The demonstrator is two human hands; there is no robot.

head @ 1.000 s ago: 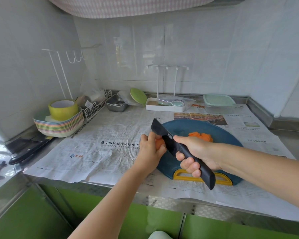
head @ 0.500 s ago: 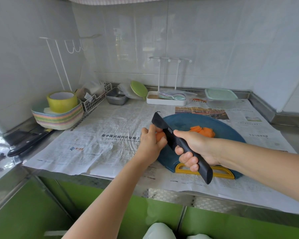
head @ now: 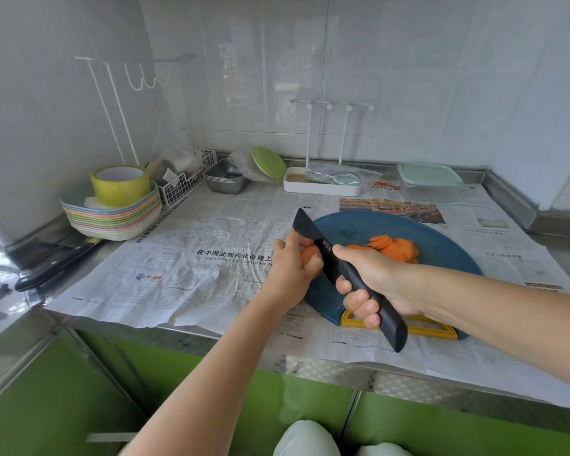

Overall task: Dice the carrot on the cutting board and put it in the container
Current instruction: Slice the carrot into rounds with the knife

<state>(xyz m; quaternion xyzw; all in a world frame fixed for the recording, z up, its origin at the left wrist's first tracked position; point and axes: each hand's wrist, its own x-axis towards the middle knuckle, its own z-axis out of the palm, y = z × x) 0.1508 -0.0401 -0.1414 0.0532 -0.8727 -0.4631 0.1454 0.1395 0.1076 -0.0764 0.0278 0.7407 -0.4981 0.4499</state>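
A round blue cutting board (head: 441, 245) with a yellow handle lies on the newspaper-covered counter. On it sits a pile of orange carrot slices (head: 392, 246). My left hand (head: 292, 266) grips the remaining carrot stub (head: 308, 253) at the board's left edge. My right hand (head: 372, 281) holds a black knife (head: 313, 233) by the handle, its blade resting against the stub beside my left fingers. A clear container with a pale green lid (head: 428, 179) stands at the back right, apart from both hands.
A stack of pastel plates (head: 112, 218) with a yellow tape roll sits at the left, a dark-handled knife (head: 56, 261) in front of it. A wire basket (head: 185, 185), metal tray (head: 226, 179), green dish (head: 269, 164) and white rack (head: 323, 185) line the wall.
Both hands stay at the carrot stub with the knife. The view has shifted slightly, and the slice pile shows more to the right of the blade.
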